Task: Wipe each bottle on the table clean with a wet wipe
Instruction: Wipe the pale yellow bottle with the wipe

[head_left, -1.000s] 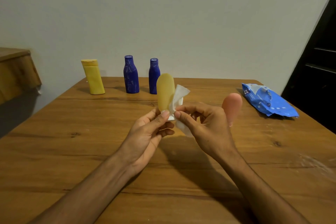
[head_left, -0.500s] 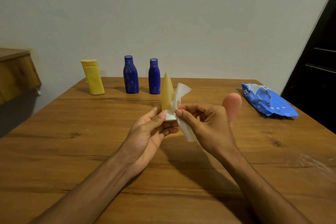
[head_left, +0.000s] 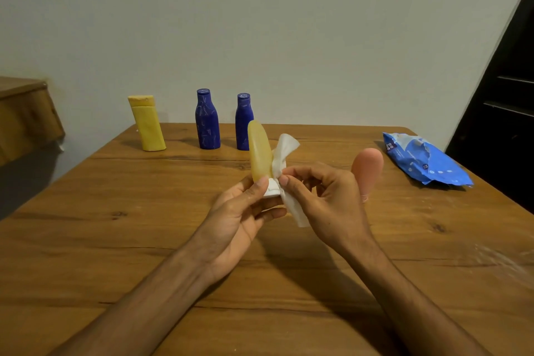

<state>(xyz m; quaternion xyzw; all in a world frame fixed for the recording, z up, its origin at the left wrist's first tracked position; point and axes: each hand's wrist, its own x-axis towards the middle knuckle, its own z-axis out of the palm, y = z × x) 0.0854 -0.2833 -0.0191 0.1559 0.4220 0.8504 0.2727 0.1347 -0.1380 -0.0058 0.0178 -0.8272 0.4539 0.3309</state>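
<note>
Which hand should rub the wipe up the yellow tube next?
Probably the right. The right hand pinches the wet wipe against the yellow tube, while the left hand grips its white cap, steadying it.

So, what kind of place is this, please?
Probably a room in a home: a wooden table by a plain wall, with a blue wipe pack lying on it.

Two arms in shot, both bare all the way up from the bottom edge. Left forearm [head_left: 150, 298]: uncovered, with faint tendon lines running toward the wrist. Right forearm [head_left: 404, 292]: uncovered too. Left hand [head_left: 239, 220] is bare, palm creases on view. Right hand [head_left: 323, 199] is bare, knuckles wrinkled. Left thumbnail [head_left: 261, 181] and right thumbnail [head_left: 284, 180] are short, trimmed and plain.
</note>
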